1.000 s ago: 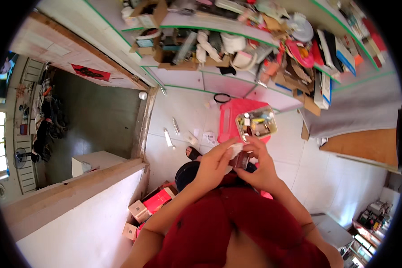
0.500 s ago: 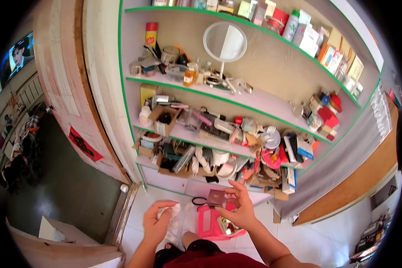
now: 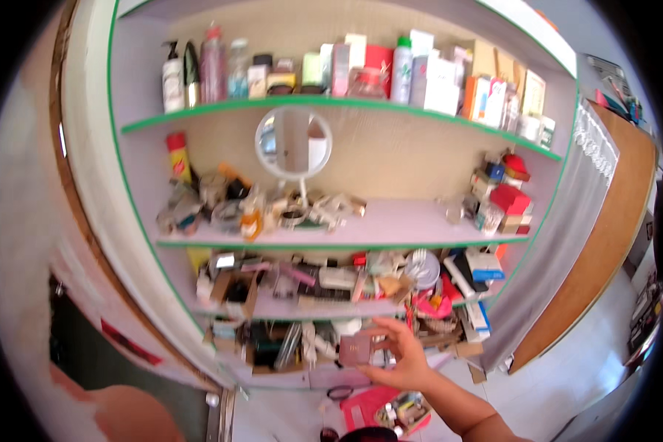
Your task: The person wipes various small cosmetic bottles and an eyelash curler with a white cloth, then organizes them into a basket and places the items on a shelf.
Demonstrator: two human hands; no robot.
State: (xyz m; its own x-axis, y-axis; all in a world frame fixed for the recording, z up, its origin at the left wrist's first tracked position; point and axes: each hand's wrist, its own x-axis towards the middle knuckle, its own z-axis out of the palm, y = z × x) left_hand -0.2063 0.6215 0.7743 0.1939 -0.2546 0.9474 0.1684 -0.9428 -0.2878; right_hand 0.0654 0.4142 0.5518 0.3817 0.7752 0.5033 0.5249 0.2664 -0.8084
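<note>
My right hand point(image 3: 399, 356) pinches a small maroon box point(image 3: 355, 350) by its right side, thumb below and fingers above. The box is held up in front of the lower shelves, with faint light marks on its face. At the lower left, a blurred bent part of my left arm point(image 3: 129, 414) shows close by. The left hand itself, and anything in it, is out of sight. Below the box, a pink plastic basket point(image 3: 362, 409) sits on the floor with several small items in it. A black ring-shaped thing point(image 3: 339, 393) lies beside the basket.
Ahead stands a green-edged shelf unit point(image 3: 324, 101) crowded with bottles, boxes and loose items. On its middle shelf is a round white mirror point(image 3: 295, 179). A grey curtain point(image 3: 545, 280) hangs to the right; a wooden door frame point(image 3: 81, 184) stands at the left.
The view has tilted up toward the shelves. My left hand, earlier closed on a crumpled white tissue, has moved up and left out of view. The right hand keeps the maroon box.
</note>
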